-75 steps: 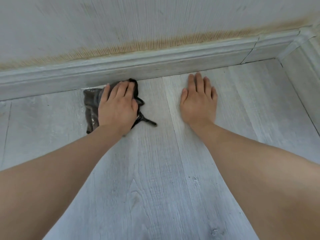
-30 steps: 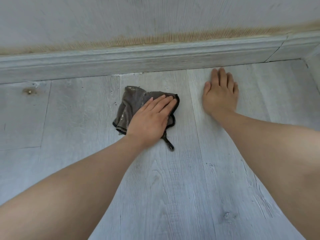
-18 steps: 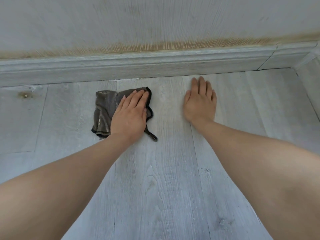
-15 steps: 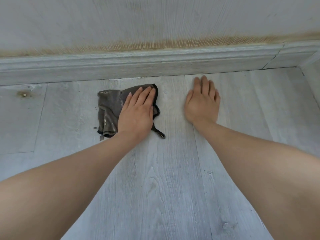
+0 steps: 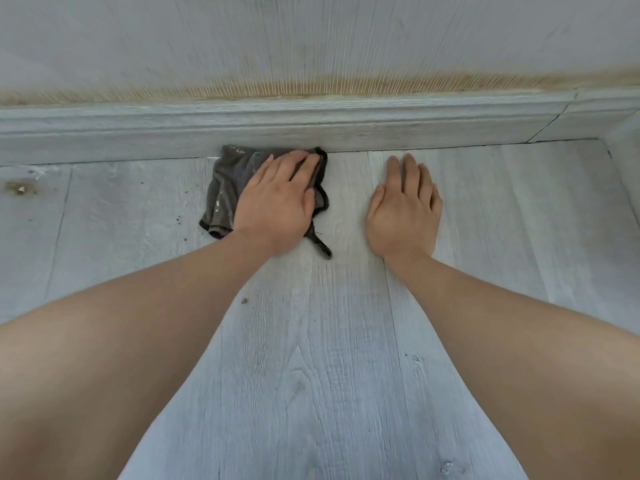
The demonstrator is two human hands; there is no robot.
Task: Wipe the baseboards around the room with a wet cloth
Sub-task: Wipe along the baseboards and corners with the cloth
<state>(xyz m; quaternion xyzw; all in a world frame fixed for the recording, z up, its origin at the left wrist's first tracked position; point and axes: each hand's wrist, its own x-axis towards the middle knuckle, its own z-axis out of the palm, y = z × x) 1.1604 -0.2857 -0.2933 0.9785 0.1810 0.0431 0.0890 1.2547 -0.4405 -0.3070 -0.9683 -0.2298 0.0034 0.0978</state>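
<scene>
Head view: both bare forearms reaching forward and down from the lower corners, converging toward the wall

Left hand (image 5: 277, 199) palm down, fingers straight and held close together, pressing flat on a dark grey cloth (image 5: 225, 188), fingertips pointing up and to the right toward the baseboard (image 5: 311, 128); no curl or pinch visible, thumb lying along the cloth's right edge

Cloth crumpled on the floor (image 5: 329, 358), its far edge pushed up against the foot of the baseboard, pale specks on its left half, a dark-trimmed corner showing past the fingertips and a thin dark tail trailing out below the wrist

Right hand (image 5: 403, 209) flat on bare floor, fingers straight and nearly together, tips just short of the baseboard, holding nothing, a strip of plank between it and the cloth

Baseboard running the width of the frame, brownish-yellow staining on the wall (image 5: 311, 39) just above its top edge, a joint near the right end, then a corner where a second run turns toward the camera

Left of the cloth, open plank floor with scattered dark crumbs and a brown spot (image 5: 20, 188) near the left border
</scene>
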